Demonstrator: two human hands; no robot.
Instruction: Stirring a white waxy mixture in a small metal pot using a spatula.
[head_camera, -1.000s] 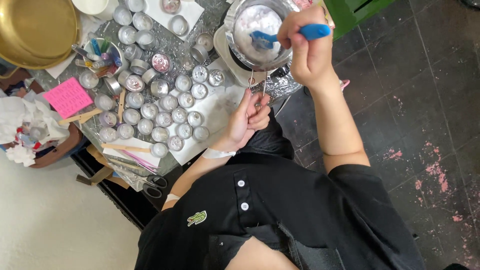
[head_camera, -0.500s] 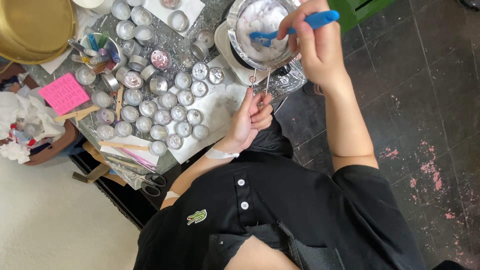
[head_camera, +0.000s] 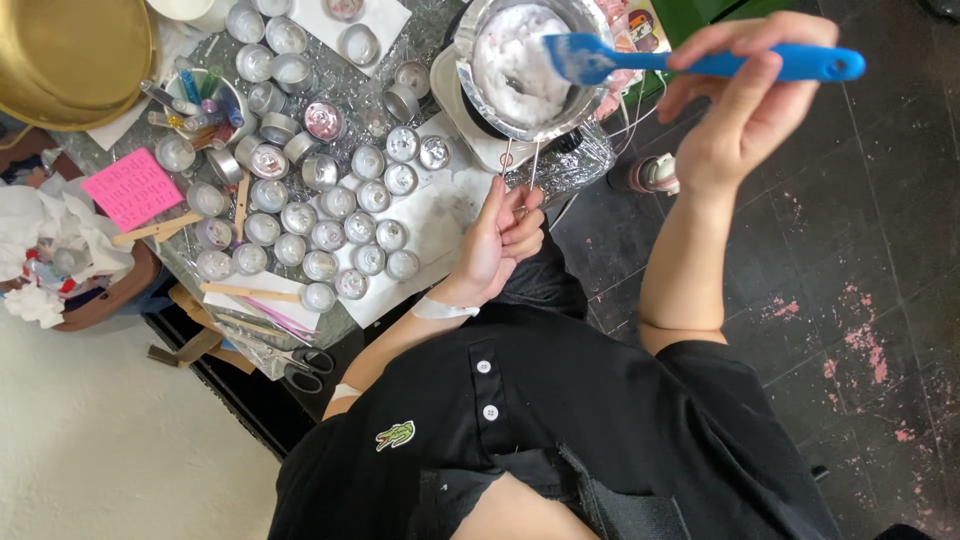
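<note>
Gripping the blue spatula (head_camera: 700, 62), right hand (head_camera: 745, 105) has lifted its blade clear above the metal bowl (head_camera: 520, 65) on the worktop (head_camera: 430, 215); left hand (head_camera: 500, 240) still pinches thin wires (head_camera: 520, 165) below the bowl.

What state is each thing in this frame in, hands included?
Right hand: shut on the blue spatula, raised above the metal bowl.
Blue spatula: blade coated white, over the bowl.
Metal bowl: holds a whitish, pink-tinged mass.
Left hand: pinching thin wire handles below the bowl.
Small metal cups: upright in rows; fill too small to tell.
Scissors: lying at the table edge.
</note>
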